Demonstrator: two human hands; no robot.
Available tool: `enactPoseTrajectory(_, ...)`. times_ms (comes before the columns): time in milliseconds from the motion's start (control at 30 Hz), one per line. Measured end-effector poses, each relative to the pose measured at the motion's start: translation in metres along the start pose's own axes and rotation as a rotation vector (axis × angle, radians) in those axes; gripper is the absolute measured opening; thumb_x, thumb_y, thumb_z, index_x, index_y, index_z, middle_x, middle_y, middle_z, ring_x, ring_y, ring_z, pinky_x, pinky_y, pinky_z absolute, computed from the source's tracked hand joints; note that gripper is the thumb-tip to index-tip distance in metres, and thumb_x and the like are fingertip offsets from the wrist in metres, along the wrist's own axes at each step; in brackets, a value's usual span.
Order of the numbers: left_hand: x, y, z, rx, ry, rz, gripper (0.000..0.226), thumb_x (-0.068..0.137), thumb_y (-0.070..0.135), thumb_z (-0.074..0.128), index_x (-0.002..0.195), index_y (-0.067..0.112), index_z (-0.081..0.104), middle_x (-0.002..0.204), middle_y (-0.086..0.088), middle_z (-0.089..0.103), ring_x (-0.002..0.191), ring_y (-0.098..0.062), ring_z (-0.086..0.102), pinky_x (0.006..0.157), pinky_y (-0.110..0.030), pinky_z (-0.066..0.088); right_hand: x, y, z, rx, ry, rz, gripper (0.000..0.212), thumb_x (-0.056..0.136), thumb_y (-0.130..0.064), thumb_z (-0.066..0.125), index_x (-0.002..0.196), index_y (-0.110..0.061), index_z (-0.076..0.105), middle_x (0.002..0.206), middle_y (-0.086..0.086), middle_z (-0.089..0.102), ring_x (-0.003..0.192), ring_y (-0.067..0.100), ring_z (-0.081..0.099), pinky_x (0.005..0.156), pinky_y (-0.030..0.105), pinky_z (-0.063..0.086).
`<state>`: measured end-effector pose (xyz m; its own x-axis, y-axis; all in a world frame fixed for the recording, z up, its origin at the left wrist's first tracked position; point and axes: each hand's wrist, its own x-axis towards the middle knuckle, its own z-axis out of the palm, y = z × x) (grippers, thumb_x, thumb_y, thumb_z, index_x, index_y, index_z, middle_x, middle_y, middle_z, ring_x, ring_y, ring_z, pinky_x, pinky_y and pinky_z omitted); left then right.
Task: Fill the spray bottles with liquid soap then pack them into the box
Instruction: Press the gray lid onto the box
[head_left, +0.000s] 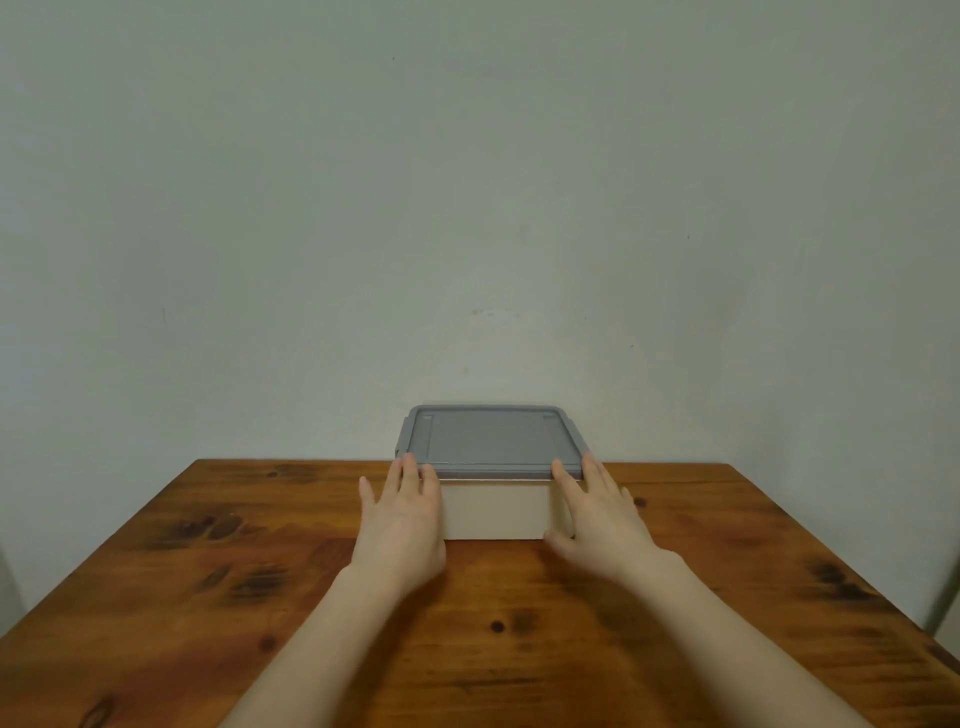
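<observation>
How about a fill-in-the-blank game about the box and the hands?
1. The lid on the box is coloured ____.
2. The box stands on a table made of ____.
3. The left hand touches the lid's left front corner, and the right hand touches its ____ front corner.
Missing words: grey; wood; right.

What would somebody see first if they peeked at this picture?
First, the cream box with its grey lid on, at the far middle of the wooden table by the wall. Then the left hand and the right hand, straight fingers touching the lid's two near corners.
</observation>
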<state>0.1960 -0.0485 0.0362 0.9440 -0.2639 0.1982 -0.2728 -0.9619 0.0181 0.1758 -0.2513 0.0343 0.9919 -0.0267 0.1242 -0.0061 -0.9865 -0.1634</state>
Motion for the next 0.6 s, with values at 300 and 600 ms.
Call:
enactPoseTrajectory(300, 0.0046, 0.0002, 0.0019, 0.032, 0.021, 0.006, 0.069, 0.091, 0.023, 0.040, 0.146, 0.006, 0.002, 0.155, -0.020, 0.000, 0.144, -0.032, -0.001, 0.115, -0.048, 0.006, 0.0055, -0.0003, 0.0007, 0.003, 0.003, 0.012, 0.079, 0.090, -0.039, 0.050, 0.149, -0.025, -0.001, 0.157, 0.013, -0.008, 0.146, 0.028, -0.007, 0.117, 0.047, 0.008)
enactPoseTrajectory(600, 0.0091, 0.0004, 0.0029, 0.027, 0.034, 0.018, 0.069, 0.091, 0.022, 0.040, 0.145, 0.005, 0.002, 0.154, -0.021, 0.000, 0.144, -0.032, -0.002, 0.116, -0.041, 0.004, 0.0100, -0.0007, 0.0001, 0.015, 0.006, 0.012, 0.078, 0.091, -0.033, 0.051, 0.150, -0.024, 0.001, 0.157, 0.014, -0.007, 0.146, 0.028, -0.006, 0.117, 0.048, 0.008)
